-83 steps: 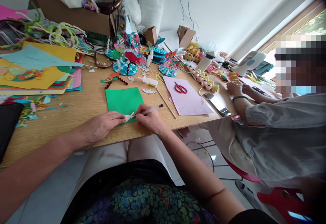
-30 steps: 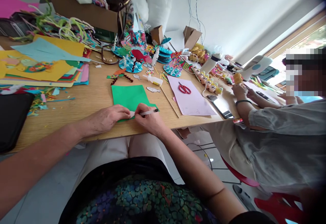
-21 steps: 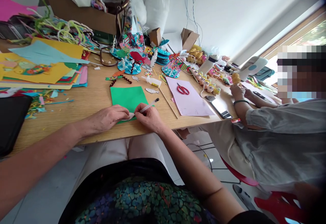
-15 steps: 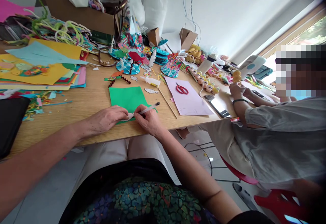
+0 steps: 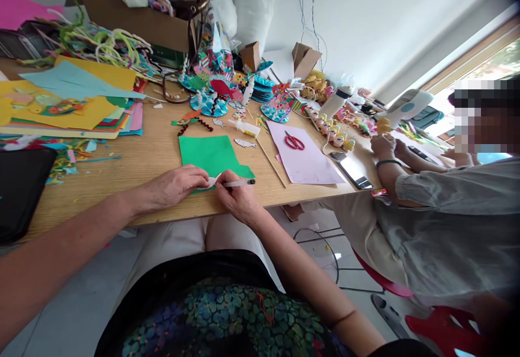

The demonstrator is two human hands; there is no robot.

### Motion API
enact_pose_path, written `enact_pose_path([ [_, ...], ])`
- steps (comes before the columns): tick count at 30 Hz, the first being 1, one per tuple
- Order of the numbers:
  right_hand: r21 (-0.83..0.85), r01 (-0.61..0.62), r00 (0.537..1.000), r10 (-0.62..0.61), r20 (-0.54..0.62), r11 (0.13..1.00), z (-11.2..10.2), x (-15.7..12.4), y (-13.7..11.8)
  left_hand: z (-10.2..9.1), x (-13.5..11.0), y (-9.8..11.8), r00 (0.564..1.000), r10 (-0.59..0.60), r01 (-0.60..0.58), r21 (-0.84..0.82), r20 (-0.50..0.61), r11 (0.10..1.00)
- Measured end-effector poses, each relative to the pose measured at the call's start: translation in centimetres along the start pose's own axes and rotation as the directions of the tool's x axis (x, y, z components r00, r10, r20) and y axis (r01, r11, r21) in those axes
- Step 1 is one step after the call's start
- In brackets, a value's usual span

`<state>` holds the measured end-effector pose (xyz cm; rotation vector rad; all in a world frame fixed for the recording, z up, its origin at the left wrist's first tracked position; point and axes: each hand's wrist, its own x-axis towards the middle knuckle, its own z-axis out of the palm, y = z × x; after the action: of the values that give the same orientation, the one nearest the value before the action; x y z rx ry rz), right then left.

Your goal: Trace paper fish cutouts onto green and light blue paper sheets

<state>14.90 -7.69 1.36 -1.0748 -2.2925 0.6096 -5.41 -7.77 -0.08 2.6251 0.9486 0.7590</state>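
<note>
My left hand (image 5: 176, 186) lies on the near edge of a green paper sheet (image 5: 211, 154) and pins a small white paper cutout (image 5: 212, 181) down with its fingertips. My right hand (image 5: 235, 197) is closed round a white pen (image 5: 239, 183), whose tip rests at the cutout. The pen lies nearly level and points right. Both hands sit at the front edge of the wooden table (image 5: 134, 167).
Red scissors (image 5: 294, 141) lie on a pink sheet (image 5: 304, 156); beside it are a phone (image 5: 352, 170), a wooden stick (image 5: 270, 162) and a glue bottle (image 5: 246, 127). Stacked coloured paper (image 5: 69, 108) is at left. A person's hands (image 5: 385, 145) work at right.
My right hand has swung the pen from tilted up to almost level while staying at the cutout. My left hand keeps holding the cutout down. The view has shifted slightly.
</note>
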Motion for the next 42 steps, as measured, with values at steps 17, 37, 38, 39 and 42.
enact_pose_path([
  [17, 0.122, 0.054, 0.999, -0.053, -0.010, 0.991, 0.4, 0.1, -0.4, 0.5, -0.1, -0.5, 0.999, 0.044, -0.043, 0.041, -0.032, 0.998],
  [37, 0.198, 0.035, 0.999, -0.030, -0.029, 0.980, 0.6, 0.9, -0.3, -0.1, 0.2, -0.1, 1.000, 0.001, 0.000, -0.015, 0.015, 1.000],
  [38, 0.211, 0.014, 0.999, -0.007, -0.034, 0.977, 0.5, 0.9, -0.2, 0.0, 0.2, -0.1, 1.000, 0.000, 0.000, -0.016, 0.013, 1.000],
  [39, 0.222, -0.008, 0.999, 0.017, -0.038, 0.975, 0.5, 0.8, -0.1, 0.0, 0.1, -0.1, 1.000, 0.002, -0.002, -0.015, 0.008, 1.000],
  [42, 0.243, -0.035, 0.999, 0.044, -0.030, 0.969, 0.5, 0.6, 0.0, 0.0, 0.1, -0.2, 1.000, 0.006, -0.006, -0.017, 0.000, 1.000],
])
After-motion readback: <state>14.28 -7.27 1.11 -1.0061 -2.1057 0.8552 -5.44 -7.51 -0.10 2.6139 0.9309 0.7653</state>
